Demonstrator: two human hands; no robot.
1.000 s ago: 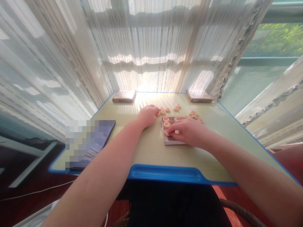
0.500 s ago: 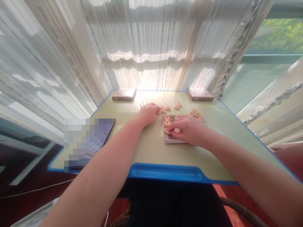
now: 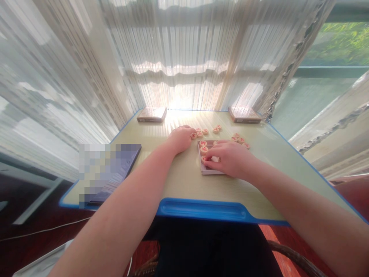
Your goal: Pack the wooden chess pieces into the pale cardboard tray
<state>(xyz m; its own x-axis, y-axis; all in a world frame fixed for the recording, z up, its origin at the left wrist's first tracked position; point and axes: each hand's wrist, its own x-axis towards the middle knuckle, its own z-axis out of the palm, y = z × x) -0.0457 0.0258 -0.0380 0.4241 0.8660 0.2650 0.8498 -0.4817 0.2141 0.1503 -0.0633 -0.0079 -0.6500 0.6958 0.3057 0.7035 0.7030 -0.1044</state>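
My left hand (image 3: 181,138) rests on the table with its fingers curled, fingertips on a round wooden Chinese chess piece (image 3: 193,135) with a red character. Several similar pieces lie just right of it, such as one loose piece (image 3: 205,131). My right hand (image 3: 232,157) reaches over a shallow open box (image 3: 215,172). Its thumb and fingers pinch a Chinese chess piece (image 3: 203,159) at the box's left side, below two other pieces, the nearer one a red-marked piece (image 3: 204,150). The hand hides much of the box's inside.
Two flat boxes stand at the back, a left box (image 3: 152,114) and a right box (image 3: 245,115). Several more pieces (image 3: 241,141) lie behind my right hand. A dark flat device (image 3: 127,163), partly blurred out, lies on the left. The table has a blue edge tray (image 3: 201,209).
Hardly anything differs. The right fingers have shifted slightly on the piece in the box; the left hand stays in place. The view has moved a little.
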